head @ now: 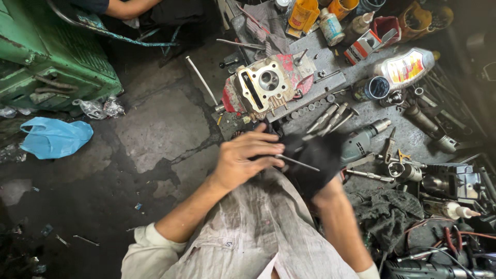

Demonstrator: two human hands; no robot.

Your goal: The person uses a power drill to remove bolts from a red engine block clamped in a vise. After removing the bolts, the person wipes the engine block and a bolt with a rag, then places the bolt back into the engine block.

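Note:
My left hand (243, 157) is bare and pinches one end of a thin metal rod (298, 163). My right hand (315, 160) is wrapped in a black cloth and grips the rod's other part. Both hands are held together just above my lap. An engine cylinder head (263, 82) sits on a red cloth on the grey work surface (330, 62) beyond my hands.
An electric drill (361, 142) lies right of my hands among sockets and bits. Bottles and cans (330, 23) crowd the back. A green machine (46, 57) and blue bag (54, 137) are at left. Another person's arm (129, 8) shows at top.

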